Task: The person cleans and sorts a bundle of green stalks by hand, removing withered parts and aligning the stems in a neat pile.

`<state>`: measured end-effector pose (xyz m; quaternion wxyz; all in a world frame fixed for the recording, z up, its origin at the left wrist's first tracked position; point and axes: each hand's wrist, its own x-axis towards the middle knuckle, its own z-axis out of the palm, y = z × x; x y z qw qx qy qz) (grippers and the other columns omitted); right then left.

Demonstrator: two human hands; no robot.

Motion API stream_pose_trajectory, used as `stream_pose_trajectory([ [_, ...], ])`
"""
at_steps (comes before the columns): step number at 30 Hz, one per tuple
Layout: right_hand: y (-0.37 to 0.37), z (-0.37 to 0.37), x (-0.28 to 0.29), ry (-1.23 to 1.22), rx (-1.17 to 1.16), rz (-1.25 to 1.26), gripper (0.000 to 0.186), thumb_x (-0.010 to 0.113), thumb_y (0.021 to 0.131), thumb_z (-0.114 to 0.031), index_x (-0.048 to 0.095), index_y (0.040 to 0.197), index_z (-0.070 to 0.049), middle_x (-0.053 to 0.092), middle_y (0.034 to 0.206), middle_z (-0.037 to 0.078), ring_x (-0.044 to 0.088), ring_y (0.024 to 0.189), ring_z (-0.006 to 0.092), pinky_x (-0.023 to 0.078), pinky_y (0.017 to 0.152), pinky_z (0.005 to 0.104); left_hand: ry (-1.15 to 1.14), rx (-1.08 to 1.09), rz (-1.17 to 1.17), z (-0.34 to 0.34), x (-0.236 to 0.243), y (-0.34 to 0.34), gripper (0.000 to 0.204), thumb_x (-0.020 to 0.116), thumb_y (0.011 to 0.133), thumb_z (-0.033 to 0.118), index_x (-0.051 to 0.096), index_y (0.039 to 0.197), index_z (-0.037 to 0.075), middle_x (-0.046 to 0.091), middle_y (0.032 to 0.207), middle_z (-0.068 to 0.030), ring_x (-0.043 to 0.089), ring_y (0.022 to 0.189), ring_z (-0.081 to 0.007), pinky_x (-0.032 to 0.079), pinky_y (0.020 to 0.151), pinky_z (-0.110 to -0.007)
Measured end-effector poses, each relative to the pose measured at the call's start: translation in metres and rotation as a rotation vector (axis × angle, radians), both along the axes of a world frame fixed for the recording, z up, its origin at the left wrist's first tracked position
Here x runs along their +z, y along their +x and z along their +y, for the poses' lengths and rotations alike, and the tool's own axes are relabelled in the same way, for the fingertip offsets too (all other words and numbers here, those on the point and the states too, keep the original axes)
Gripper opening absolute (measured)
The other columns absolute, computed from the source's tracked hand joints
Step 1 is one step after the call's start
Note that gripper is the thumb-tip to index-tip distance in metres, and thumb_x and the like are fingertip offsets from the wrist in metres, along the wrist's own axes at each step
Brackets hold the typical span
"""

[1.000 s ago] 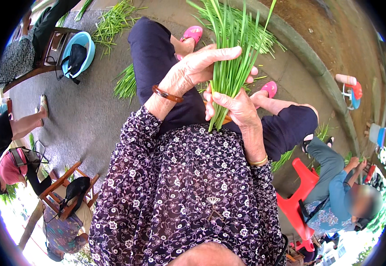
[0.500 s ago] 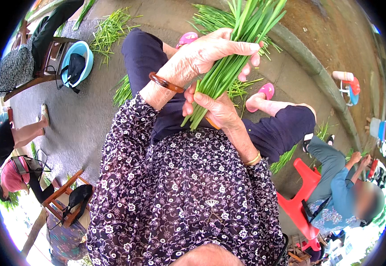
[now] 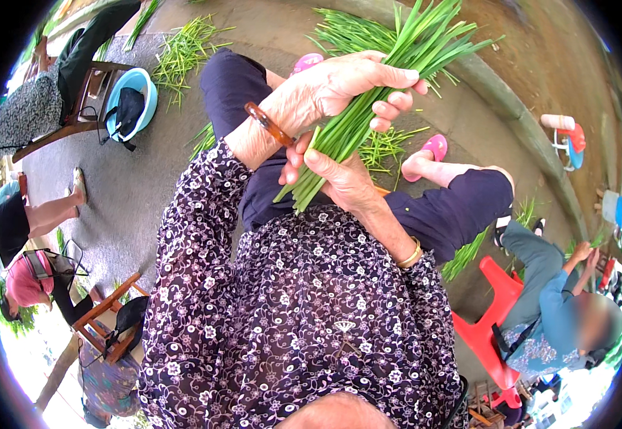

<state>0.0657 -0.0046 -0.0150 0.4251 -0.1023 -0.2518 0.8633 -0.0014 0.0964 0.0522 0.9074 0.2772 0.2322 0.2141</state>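
A bunch of long green garlic chives (image 3: 357,121) slants between my two hands in front of my lap, leaf tips up and to the right, pale cut ends down and to the left. My left hand (image 3: 354,82), with a brown bangle at its wrist, wraps round the upper part, thumb laid across the leaves. Closer to me, my right hand (image 3: 347,175), below a gold bracelet, is closed round the lower stems near their ends. Just beyond my hands, a pile of the same chives (image 3: 354,32) lies on the ground, with loose green pieces (image 3: 382,150) between my pink shoes.
Scattered green stalks (image 3: 186,53) lie at the far left, near a light-blue basin (image 3: 150,107) holding a black bag. A concrete kerb (image 3: 518,114) curves along the right. A red plastic chair (image 3: 493,314) and a seated person are at right; other people and wooden chairs are at left.
The bunch has tilted further over, its leaf tips spreading to the right and its cut ends shifting left. Both hands keep their hold on it.
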Motion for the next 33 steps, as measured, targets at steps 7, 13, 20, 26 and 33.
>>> stream_pose_trajectory([
  [7, 0.004, 0.001, -0.002, 0.13, -0.035, -0.228, 0.041, 0.063, 0.075, -0.029, 0.047, 0.098, 0.001, 0.052, 0.089, 0.01, 0.054, 0.083, 0.0213, 0.046, 0.076, 0.0349, -0.188, 0.018, -0.059, 0.005, -0.014, -0.007, 0.021, 0.047, 0.086, 0.017, 0.045, 0.094, -0.003, 0.037, 0.06, 0.0041, 0.029, 0.044, -0.001, 0.028, 0.037, -0.014],
  [13, 0.015, 0.006, 0.008, 0.098, 0.032, -0.202, 0.067, 0.067, 0.069, -0.036, 0.038, 0.116, 0.002, 0.049, 0.106, 0.007, 0.047, 0.097, 0.0149, 0.036, 0.086, 0.0285, -0.144, 0.012, -0.039, 0.009, -0.012, -0.027, 0.02, 0.047, 0.087, 0.017, 0.044, 0.094, -0.002, 0.035, 0.058, 0.0056, 0.026, 0.042, -0.0002, 0.022, 0.034, -0.013],
  [20, 0.052, 0.01, 0.0, 0.187, -0.043, -0.33, 0.047, 0.06, 0.076, -0.02, 0.043, 0.114, 0.001, 0.05, 0.107, 0.009, 0.047, 0.101, 0.0164, 0.035, 0.088, 0.0303, 0.461, -0.027, 0.33, -0.011, 0.005, -0.034, 0.026, 0.045, 0.086, 0.027, 0.049, 0.088, 0.001, 0.028, 0.052, 0.0084, 0.023, 0.04, -0.0006, 0.017, 0.034, -0.017],
  [26, 0.093, 0.011, 0.007, 0.174, -0.211, -0.462, 0.046, 0.06, 0.077, -0.026, 0.047, 0.108, 0.005, 0.056, 0.097, 0.013, 0.055, 0.086, 0.0207, 0.042, 0.081, 0.033, 0.299, -0.137, 0.485, -0.022, 0.027, -0.063, 0.028, 0.045, 0.086, 0.03, 0.048, 0.085, 0.002, 0.027, 0.051, 0.0082, 0.022, 0.039, -0.0008, 0.014, 0.035, -0.018],
  [33, 0.13, 0.01, 0.024, 0.208, -0.399, -0.372, 0.042, 0.059, 0.078, -0.028, 0.049, 0.105, 0.003, 0.054, 0.089, 0.012, 0.055, 0.079, 0.0217, 0.043, 0.063, 0.0299, 0.15, -0.157, 0.527, -0.056, 0.022, -0.085, 0.035, 0.043, 0.087, 0.037, 0.049, 0.084, 0.003, 0.027, 0.052, 0.0081, 0.021, 0.04, -0.0006, 0.015, 0.034, -0.017],
])
